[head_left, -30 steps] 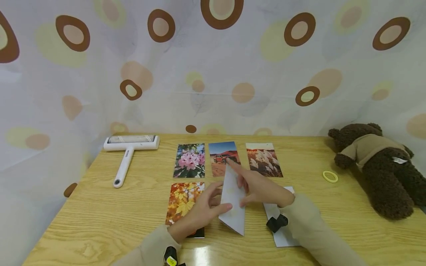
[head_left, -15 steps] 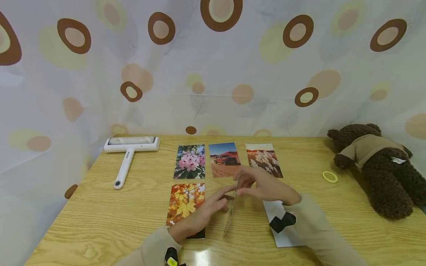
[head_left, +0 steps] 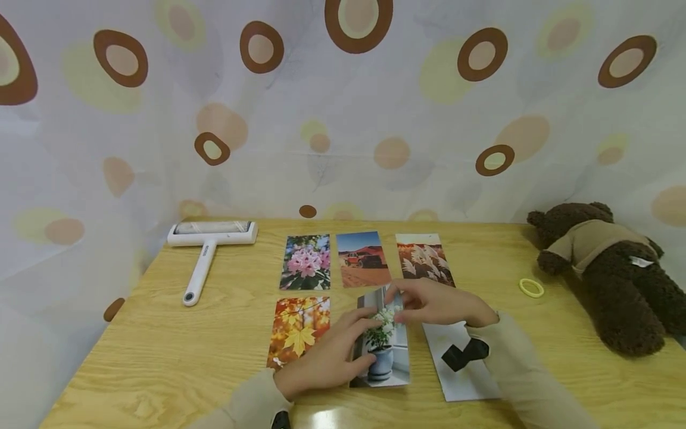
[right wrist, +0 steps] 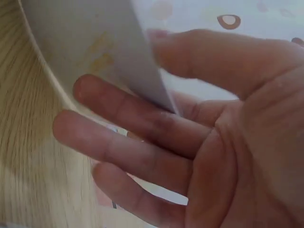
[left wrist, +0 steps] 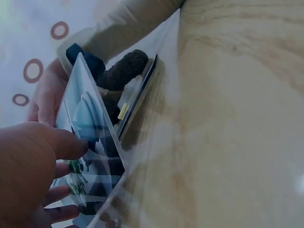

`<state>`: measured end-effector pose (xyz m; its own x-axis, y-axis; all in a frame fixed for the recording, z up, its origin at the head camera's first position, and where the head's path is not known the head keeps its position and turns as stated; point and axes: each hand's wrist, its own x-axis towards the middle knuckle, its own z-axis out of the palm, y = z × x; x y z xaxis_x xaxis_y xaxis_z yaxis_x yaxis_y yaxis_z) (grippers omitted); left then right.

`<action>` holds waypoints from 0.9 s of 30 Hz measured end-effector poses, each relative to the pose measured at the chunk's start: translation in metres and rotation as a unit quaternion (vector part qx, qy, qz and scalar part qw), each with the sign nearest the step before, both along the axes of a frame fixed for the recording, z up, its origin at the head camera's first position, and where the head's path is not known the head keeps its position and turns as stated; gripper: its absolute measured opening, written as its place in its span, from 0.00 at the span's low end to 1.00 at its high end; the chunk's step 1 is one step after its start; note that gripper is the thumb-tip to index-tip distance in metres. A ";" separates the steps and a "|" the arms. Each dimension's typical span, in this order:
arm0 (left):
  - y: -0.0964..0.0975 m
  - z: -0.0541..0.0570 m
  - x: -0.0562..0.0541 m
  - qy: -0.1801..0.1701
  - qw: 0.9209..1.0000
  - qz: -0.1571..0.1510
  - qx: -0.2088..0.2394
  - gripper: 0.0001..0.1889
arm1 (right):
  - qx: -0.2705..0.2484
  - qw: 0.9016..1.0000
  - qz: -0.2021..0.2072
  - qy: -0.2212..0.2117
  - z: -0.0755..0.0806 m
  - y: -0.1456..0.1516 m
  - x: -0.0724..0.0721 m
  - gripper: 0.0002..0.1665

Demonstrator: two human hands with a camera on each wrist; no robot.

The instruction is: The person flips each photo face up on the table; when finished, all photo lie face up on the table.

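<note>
A photo card of a white-flowered potted plant (head_left: 393,366) is tilted up from the table, picture side towards me. My right hand (head_left: 442,304) pinches it near its upper right edge; its plain white back (right wrist: 80,33) shows in the right wrist view. Resting on the picture side, the fingers and thumb of my left hand (head_left: 329,354) are spread and fairly straight. The left wrist view shows the card (left wrist: 88,111) leaning, its lower edge near the wood. Partly under the left arm lies a maple-leaf photo card (head_left: 297,325).
Behind are photo cards of pink flowers (head_left: 305,262), a red off-road car (head_left: 364,259) and pampas grass (head_left: 423,256). A white-backed card (head_left: 466,381) lies below the right wrist. A lint roller (head_left: 200,271) is left; a yellow ring (head_left: 532,288) and teddy bear (head_left: 616,280) are right.
The held card has turned over from white back, through edge-on, to its potted-plant picture. My left hand has come onto the picture, and the right hand has shifted slightly right.
</note>
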<state>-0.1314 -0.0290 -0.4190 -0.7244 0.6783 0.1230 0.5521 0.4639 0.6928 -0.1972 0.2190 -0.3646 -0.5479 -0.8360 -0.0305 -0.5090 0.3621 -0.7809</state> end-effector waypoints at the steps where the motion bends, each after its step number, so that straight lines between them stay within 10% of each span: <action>1: 0.000 -0.001 0.000 0.016 1.000 0.004 -0.011 0.27 | 0.011 1.000 0.004 0.003 0.000 0.001 0.000 0.14; 7: -0.003 -0.006 -0.003 0.088 0.995 0.010 -0.054 0.26 | 0.063 0.997 -0.009 0.031 -0.007 0.001 -0.003 0.19; 27: -0.011 -0.006 -0.011 0.083 0.985 -0.007 -0.150 0.25 | 0.126 0.990 -0.068 0.000 -0.029 -0.005 -0.007 0.28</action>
